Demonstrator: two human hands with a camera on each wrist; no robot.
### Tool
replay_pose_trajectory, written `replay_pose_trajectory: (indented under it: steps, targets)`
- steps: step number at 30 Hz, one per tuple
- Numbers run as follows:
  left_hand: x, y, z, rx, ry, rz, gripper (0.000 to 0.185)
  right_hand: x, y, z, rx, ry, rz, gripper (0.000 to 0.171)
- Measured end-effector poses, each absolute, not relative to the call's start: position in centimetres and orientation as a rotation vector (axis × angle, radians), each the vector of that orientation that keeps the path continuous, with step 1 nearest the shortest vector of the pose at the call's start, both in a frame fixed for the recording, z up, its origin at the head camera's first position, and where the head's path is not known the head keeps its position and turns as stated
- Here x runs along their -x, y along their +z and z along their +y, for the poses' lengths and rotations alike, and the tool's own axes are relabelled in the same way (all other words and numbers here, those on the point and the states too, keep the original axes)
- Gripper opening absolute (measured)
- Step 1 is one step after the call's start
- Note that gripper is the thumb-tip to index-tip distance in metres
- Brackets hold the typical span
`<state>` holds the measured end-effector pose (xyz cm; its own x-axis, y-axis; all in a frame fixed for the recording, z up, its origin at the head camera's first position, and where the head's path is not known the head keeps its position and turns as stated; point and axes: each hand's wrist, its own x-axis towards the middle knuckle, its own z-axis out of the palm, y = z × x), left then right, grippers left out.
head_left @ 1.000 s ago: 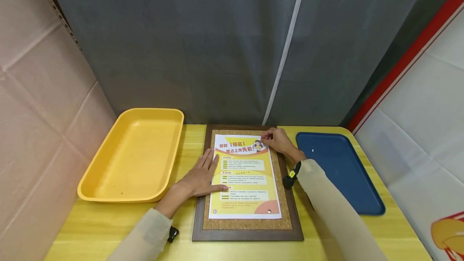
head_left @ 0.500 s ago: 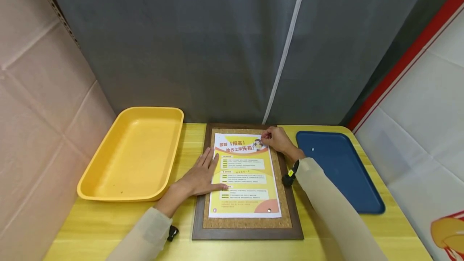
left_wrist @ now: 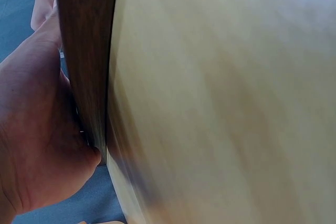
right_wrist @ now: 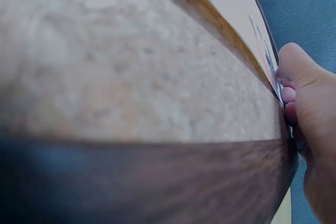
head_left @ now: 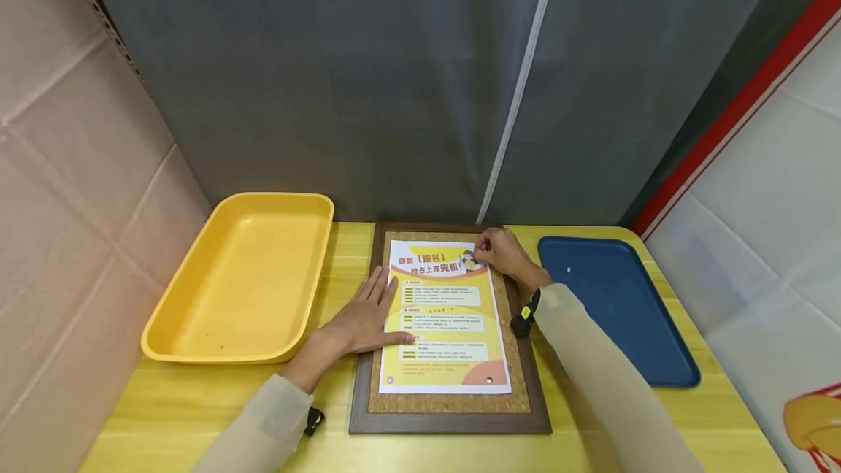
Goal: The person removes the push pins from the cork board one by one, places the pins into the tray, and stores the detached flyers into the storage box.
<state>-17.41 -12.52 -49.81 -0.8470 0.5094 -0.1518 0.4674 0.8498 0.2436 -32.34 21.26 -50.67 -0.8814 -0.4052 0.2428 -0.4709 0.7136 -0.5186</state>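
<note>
A yellow and white printed poster (head_left: 439,367) lies on a cork board (head_left: 519,378) with a dark wooden frame (head_left: 453,425). My left hand (head_left: 358,321) rests flat with spread fingers across the board's left edge and the poster. At the poster's upper right corner, my right hand (head_left: 502,250) pinches a small thing that looks like a pushpin, mostly hidden by the fingers. In the right wrist view, the right hand (right_wrist: 315,98) has its thumb and curled fingers together against the sheet. Small round pins (head_left: 489,381) show at both lower corners.
Left of the board stands a deep yellow tray (head_left: 263,268). A flat blue tray (head_left: 624,312) lies on the right, bearing a small white thing (head_left: 568,269). A grey curtain (head_left: 328,93) closes off the back of the yellow table (head_left: 197,407).
Both hands keep their places on the board and poster. The whole view shifts very slightly; no object has visibly moved.
</note>
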Motion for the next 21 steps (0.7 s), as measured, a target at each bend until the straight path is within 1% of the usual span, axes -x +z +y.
replay_pose_trajectory:
  steps: [14,21]
  targets:
    - [17.23,-49.75,-12.52,-0.747,0.297,2.809,0.119,31.95,-50.77,21.29,-0.697,0.928,-2.785,0.005]
    - [17.32,-49.72,-12.59,-0.732,0.289,2.808,0.12,32.11,-50.98,21.28,-0.642,1.0,-2.803,0.01]
